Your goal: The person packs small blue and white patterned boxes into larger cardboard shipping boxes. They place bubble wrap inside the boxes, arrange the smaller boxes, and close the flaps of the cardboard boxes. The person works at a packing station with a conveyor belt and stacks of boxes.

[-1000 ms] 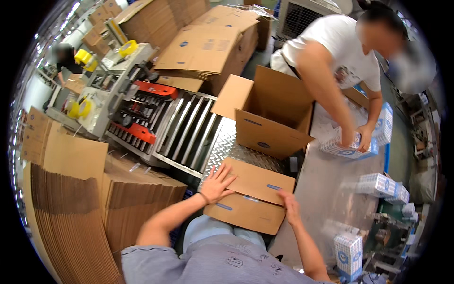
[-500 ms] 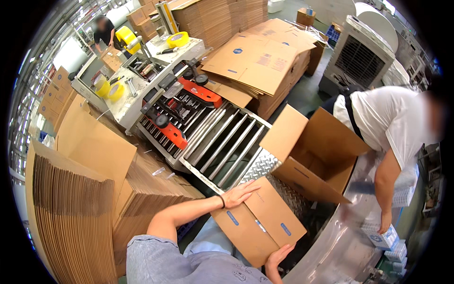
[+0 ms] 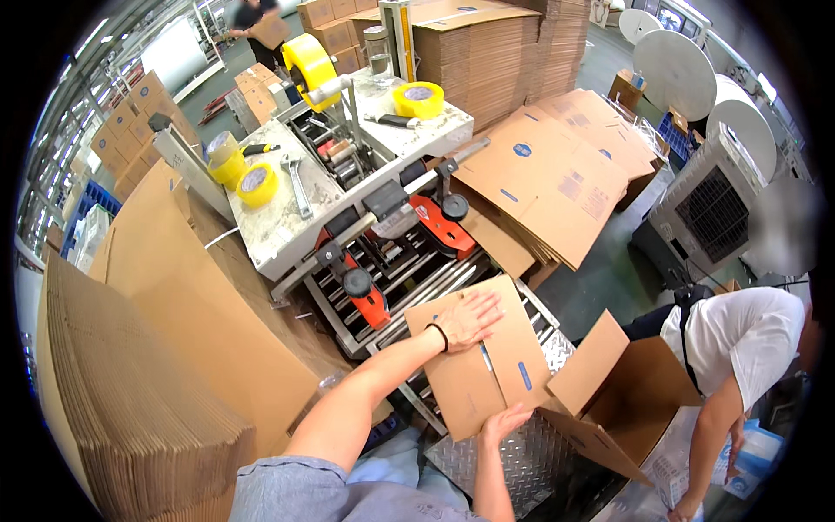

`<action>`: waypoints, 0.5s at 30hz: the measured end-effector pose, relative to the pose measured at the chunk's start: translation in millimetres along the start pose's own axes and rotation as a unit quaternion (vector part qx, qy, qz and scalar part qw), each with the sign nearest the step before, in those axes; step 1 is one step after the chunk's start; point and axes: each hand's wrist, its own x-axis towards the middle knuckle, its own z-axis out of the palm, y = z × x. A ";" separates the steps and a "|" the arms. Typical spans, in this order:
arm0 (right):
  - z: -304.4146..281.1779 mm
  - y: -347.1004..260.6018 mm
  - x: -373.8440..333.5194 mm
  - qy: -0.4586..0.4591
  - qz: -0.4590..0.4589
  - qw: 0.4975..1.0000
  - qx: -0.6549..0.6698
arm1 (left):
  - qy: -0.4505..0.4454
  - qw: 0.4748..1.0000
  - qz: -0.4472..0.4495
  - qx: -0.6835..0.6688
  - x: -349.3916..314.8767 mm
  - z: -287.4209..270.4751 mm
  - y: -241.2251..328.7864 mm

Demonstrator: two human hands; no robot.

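Note:
A brown cardboard carton (image 3: 474, 383) with its top flaps folded down lies at the near end of the roller conveyor (image 3: 424, 277). Flat across its top, by the seam between the flaps, my left hand (image 3: 472, 320) rests with fingers stretched out. My right hand (image 3: 504, 424) presses its extended fingers against the carton's near right edge. Beyond the carton is the carton-taping machine, with red side guides (image 3: 444, 228) over the rollers. An open-topped carton (image 3: 639, 383) stands just right of mine, one flap folded outward.
A co-worker (image 3: 731, 348) bends beside the open carton, handling blue-and-white packs (image 3: 752, 461). Stacked flat cardboard (image 3: 130, 365) rises at my left, and more sheets (image 3: 548, 165) lie beyond the conveyor. Tape rolls (image 3: 257, 185) and a wrench (image 3: 297, 184) sit on the machine. Diamond-patterned metal plate (image 3: 487, 470) lies before me.
The closed carton has moved forward, away from me, onto the rollers, with both hands on it. The view has shifted toward the taping machine. The co-worker has bent lower over the packs.

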 end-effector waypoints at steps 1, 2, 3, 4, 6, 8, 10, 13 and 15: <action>17.3 -5.2 17.8 -0.033 -0.024 0.999 -0.015 | -0.004 0.999 0.005 -0.031 -2.6 0.3 -7.8; 34.4 -16.0 32.5 -0.068 -0.049 0.996 -0.030 | 0.002 1.000 0.004 -0.031 -4.2 -2.2 -20.5; 50.0 -26.4 45.9 -0.067 -0.054 0.996 -0.030 | -0.003 1.000 -0.025 -0.016 -5.8 -4.4 -33.6; 65.9 -39.0 59.3 -0.118 -0.089 0.989 -0.004 | -0.007 0.999 -0.053 -0.001 -6.2 -7.0 -47.2; 95.0 -58.3 74.9 -0.168 -0.124 0.978 0.016 | -0.011 0.997 -0.078 0.021 -5.4 -18.7 -74.5; 123.9 -66.8 91.0 -0.177 -0.175 0.968 -0.012 | -0.008 0.994 -0.102 0.044 0.4 -26.4 -98.6; 149.9 -92.0 87.3 -0.187 -0.163 0.969 -0.018 | -0.005 0.993 -0.117 0.034 -8.6 -36.3 -122.3; 184.8 -112.8 83.5 -0.171 -0.168 0.971 -0.013 | -0.002 0.992 -0.125 0.033 -2.0 -47.0 -144.6; 203.4 -120.6 73.3 -0.162 -0.185 0.969 -0.003 | 0.035 0.991 -0.120 0.054 -8.0 -56.1 -165.6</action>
